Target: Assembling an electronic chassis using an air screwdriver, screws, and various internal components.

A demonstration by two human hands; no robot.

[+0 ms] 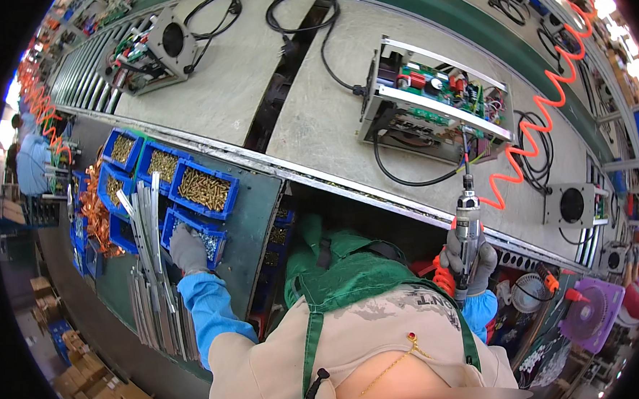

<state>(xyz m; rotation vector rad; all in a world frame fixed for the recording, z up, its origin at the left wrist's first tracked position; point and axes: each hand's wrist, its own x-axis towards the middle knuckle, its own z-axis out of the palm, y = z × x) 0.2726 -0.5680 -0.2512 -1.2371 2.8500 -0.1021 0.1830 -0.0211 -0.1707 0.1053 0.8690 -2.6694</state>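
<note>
My left hand point(186, 250), in a grey glove, dips into a blue bin point(220, 257) of small silver screws point(209, 243); its fingertips are hidden among them. In my right hand point(473, 264), also gloved, is a power screwdriver point(468, 217), gripped round its body. Its bit points away from me, up toward the near right corner of an open metal chassis point(437, 99). Whether the bit touches the chassis I cannot tell. Green circuit boards, red parts and loose wires fill the chassis, which lies on the conveyor bench.
More blue bins point(203, 190) hold brass-coloured fasteners. Beside them lie long metal strips point(149, 266). A coiled orange air hose point(546, 108) hangs at the right. Other chassis units point(156, 53) and black cables point(326, 47) lie along the bench point(220, 96). A purple fan point(593, 315) stands lower right.
</note>
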